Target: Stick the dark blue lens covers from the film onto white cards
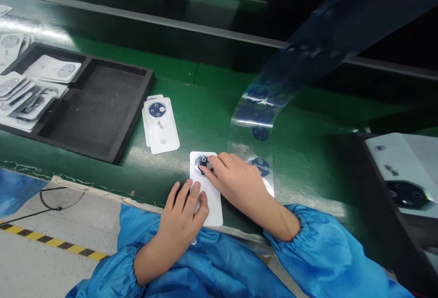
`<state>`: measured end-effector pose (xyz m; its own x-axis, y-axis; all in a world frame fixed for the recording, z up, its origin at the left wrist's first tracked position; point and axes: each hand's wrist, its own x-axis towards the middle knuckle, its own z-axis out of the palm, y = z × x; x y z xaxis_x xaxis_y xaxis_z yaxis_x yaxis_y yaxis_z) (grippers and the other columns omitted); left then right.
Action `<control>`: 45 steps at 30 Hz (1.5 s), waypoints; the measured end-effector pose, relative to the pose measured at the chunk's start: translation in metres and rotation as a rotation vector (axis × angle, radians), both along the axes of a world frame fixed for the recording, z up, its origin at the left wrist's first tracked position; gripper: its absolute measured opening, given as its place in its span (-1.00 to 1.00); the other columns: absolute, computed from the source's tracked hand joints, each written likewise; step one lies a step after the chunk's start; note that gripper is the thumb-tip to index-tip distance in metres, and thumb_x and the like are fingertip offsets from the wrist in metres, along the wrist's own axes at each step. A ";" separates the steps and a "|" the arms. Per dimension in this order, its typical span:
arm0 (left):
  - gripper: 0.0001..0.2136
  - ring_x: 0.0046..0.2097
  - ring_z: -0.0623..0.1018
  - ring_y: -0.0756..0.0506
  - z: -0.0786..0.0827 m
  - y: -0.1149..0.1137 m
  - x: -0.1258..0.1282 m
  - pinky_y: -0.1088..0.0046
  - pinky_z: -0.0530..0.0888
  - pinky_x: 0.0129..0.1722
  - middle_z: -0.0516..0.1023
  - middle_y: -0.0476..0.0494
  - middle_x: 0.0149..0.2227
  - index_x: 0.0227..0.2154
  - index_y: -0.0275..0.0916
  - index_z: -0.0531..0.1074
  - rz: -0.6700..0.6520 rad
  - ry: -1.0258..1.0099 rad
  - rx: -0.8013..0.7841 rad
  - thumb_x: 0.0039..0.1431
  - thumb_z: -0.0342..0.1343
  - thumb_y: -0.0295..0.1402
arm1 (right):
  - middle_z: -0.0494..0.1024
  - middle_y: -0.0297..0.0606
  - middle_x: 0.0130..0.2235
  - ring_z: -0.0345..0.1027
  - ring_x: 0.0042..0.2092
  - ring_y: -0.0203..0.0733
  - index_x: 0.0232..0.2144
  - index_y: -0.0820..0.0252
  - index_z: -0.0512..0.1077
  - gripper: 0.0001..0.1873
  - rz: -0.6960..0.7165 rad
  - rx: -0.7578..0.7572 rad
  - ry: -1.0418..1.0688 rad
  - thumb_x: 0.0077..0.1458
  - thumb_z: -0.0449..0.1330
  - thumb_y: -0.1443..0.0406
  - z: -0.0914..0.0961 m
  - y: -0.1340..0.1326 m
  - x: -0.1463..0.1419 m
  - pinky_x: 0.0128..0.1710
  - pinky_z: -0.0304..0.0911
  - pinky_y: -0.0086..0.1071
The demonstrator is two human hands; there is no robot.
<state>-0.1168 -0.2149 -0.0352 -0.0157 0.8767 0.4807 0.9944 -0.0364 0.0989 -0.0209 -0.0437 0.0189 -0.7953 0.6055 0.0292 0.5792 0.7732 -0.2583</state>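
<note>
A white phone back panel (212, 211) lies flat near the front edge of the green bench. My left hand (181, 220) rests on its left side with fingers spread, holding nothing. On the panel's upper part is a dark blue camera-cover sticker (201, 163). My right hand (237, 181) is curled over it, thumb and fingertips closed at its right edge, partly hiding it. Just right of that hand, a clear film strip (268, 152) carries dark blue stickers (260, 166). Two overlapping white panels (164, 133) lie to the left; the top one bears a blue sticker.
A black tray (99, 106) at left holds several white panels (30, 101) stacked in one compartment. The film strip rises toward the upper right. A dark box (356, 165) with a white panel (407, 161) stands at right. A metal rail (171, 24) runs behind.
</note>
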 end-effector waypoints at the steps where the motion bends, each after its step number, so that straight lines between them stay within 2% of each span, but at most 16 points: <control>1: -0.79 0.16 0.49 -0.34 0.000 0.000 0.000 0.00 0.42 0.16 0.53 -0.34 0.09 -0.08 -0.34 0.50 0.002 -0.002 -0.001 0.29 0.06 -0.57 | 0.53 -0.07 -0.34 0.44 -0.30 -0.02 -0.34 0.25 0.50 -0.61 -0.012 0.115 -0.072 0.30 0.12 0.05 0.001 -0.001 0.001 -0.48 0.20 -0.35; 4: -0.80 0.16 0.48 -0.35 -0.002 -0.001 0.000 -0.01 0.41 0.16 0.53 -0.35 0.09 -0.08 -0.34 0.50 0.007 -0.001 0.006 0.28 0.07 -0.56 | 0.50 0.03 -0.30 0.40 -0.25 0.07 -0.28 0.32 0.48 -0.43 -0.096 0.247 -0.127 0.27 0.09 -0.11 -0.002 -0.001 0.000 -0.40 0.27 -0.26; 6: -0.81 0.16 0.48 -0.35 -0.002 -0.001 0.000 -0.02 0.40 0.16 0.52 -0.36 0.09 -0.08 -0.35 0.50 0.000 0.005 0.015 0.28 0.09 -0.55 | 0.50 0.16 -0.11 0.37 -0.06 0.18 -0.14 0.37 0.48 -0.41 -0.086 0.223 -0.037 0.29 0.06 -0.09 -0.009 -0.002 -0.005 -0.17 0.34 -0.13; 9: -0.79 0.16 0.47 -0.34 -0.002 -0.002 0.001 -0.02 0.39 0.17 0.52 -0.35 0.09 -0.07 -0.35 0.49 -0.004 0.025 0.012 0.28 0.07 -0.55 | 0.24 0.22 0.26 0.08 0.27 0.31 0.15 0.32 0.38 -0.46 -0.053 0.170 0.062 0.36 -0.01 0.04 -0.023 -0.005 -0.019 0.14 0.17 0.08; 11: -0.76 0.18 0.46 -0.34 -0.002 -0.002 0.001 0.00 0.39 0.17 0.52 -0.35 0.10 -0.05 -0.34 0.49 0.009 0.038 -0.004 0.27 0.04 -0.58 | 0.11 0.14 0.35 -0.08 0.35 0.32 0.26 0.19 0.30 -0.49 -0.084 0.152 0.049 0.39 -0.06 0.13 -0.028 -0.004 -0.026 0.21 0.06 0.14; 14: -0.71 0.19 0.44 -0.34 -0.002 -0.002 -0.001 -0.01 0.39 0.17 0.51 -0.35 0.11 -0.03 -0.35 0.48 0.016 0.042 -0.013 0.24 0.01 -0.61 | 0.06 0.06 0.39 -0.15 0.38 0.33 0.31 0.07 0.26 -0.50 -0.191 0.176 0.021 0.39 -0.07 0.20 -0.029 0.007 -0.023 0.25 -0.04 0.20; 19: -0.66 0.20 0.43 -0.38 0.001 -0.006 -0.005 -0.07 0.43 0.14 0.47 -0.42 0.15 0.03 -0.42 0.46 -0.042 0.036 -0.045 0.20 0.01 -0.52 | 0.13 0.14 0.36 -0.09 0.37 0.34 0.28 0.17 0.31 -0.51 -0.267 0.295 0.012 0.40 -0.08 0.21 -0.027 0.026 -0.003 0.24 -0.06 0.26; 22: -0.68 0.18 0.46 -0.36 0.010 -0.025 -0.003 -0.08 0.46 0.13 0.50 -0.36 0.14 0.03 -0.37 0.46 -0.085 0.020 -0.022 0.24 0.04 -0.44 | 0.22 0.14 0.33 -0.02 0.35 0.31 0.26 0.20 0.34 -0.51 -0.234 0.342 0.025 0.40 -0.08 0.19 -0.030 0.032 0.000 0.24 -0.08 0.29; 25: -0.77 0.15 0.51 -0.25 0.020 -0.050 -0.003 0.08 0.49 0.13 0.58 -0.23 0.05 -0.07 -0.28 0.51 -0.117 0.019 0.113 0.29 0.02 -0.53 | 0.29 0.08 0.30 0.02 0.34 0.27 0.24 0.21 0.36 -0.50 -0.213 0.349 0.049 0.41 -0.11 0.18 -0.038 0.035 -0.002 0.25 -0.09 0.29; 28: -0.71 0.24 0.45 -0.22 0.028 -0.054 -0.026 0.23 0.51 0.13 0.55 -0.32 0.09 0.07 -0.36 0.44 -0.103 0.038 0.250 0.33 0.01 -0.55 | 0.33 0.02 0.29 0.04 0.33 0.22 0.21 0.21 0.38 -0.50 -0.188 0.334 0.070 0.41 -0.13 0.17 -0.047 0.032 -0.003 0.26 -0.09 0.27; 31: -0.57 0.34 0.32 -0.24 0.028 -0.024 -0.074 0.16 0.45 0.22 0.43 -0.38 0.22 0.25 -0.33 0.28 0.043 0.037 0.191 0.35 -0.08 -0.57 | 0.33 0.03 0.29 0.03 0.33 0.23 0.20 0.23 0.38 -0.50 -0.142 0.315 0.086 0.40 -0.13 0.18 -0.046 0.026 -0.009 0.25 -0.08 0.26; 33: -0.54 0.35 0.31 -0.22 0.024 0.004 -0.106 0.13 0.42 0.25 0.39 -0.34 0.26 0.26 -0.25 0.28 0.138 0.008 0.033 0.35 -0.14 -0.59 | 0.28 0.07 0.32 -0.02 0.35 0.27 0.25 0.27 0.33 -0.49 -0.038 0.253 0.084 0.39 -0.13 0.21 -0.034 0.027 -0.024 0.25 -0.07 0.22; 36: -0.54 0.34 0.32 -0.28 0.017 0.033 -0.135 0.08 0.42 0.24 0.37 -0.38 0.27 0.23 -0.29 0.32 0.221 -0.020 -0.076 0.30 -0.11 -0.59 | 0.23 0.13 0.34 0.01 0.35 0.22 0.34 0.35 0.16 -0.43 0.165 0.012 0.034 0.40 -0.15 0.21 -0.002 0.044 -0.072 0.25 0.00 0.06; 38: -0.52 0.37 0.24 -0.35 0.015 0.039 -0.137 -0.01 0.35 0.27 0.28 -0.41 0.32 0.26 -0.31 0.29 0.257 -0.034 -0.152 0.27 -0.02 -0.51 | 0.32 0.13 0.28 0.20 0.27 0.11 0.34 0.37 0.15 -0.42 0.235 -0.087 0.005 0.41 -0.13 0.17 0.020 0.060 -0.118 0.22 0.11 -0.12; 40: -0.43 0.40 0.16 -0.42 0.014 0.038 -0.131 -0.10 0.26 0.30 0.15 -0.43 0.38 0.31 -0.32 0.21 0.288 -0.048 -0.225 0.25 0.09 -0.34 | 0.36 0.07 0.25 0.24 0.24 0.06 0.30 0.31 0.22 -0.38 0.293 -0.142 -0.024 0.35 0.02 0.07 0.036 0.075 -0.163 0.18 0.15 -0.24; 45: -0.10 0.43 0.01 -0.49 0.015 0.037 -0.114 -0.15 0.12 0.34 -0.07 -0.52 0.43 0.38 -0.37 0.06 0.362 -0.105 -0.339 0.19 0.07 0.20 | 0.41 0.21 0.14 0.28 0.17 0.32 0.07 0.37 0.43 -0.20 0.270 -0.246 -0.165 -0.07 0.40 -0.06 0.040 0.079 -0.229 0.07 0.24 -0.10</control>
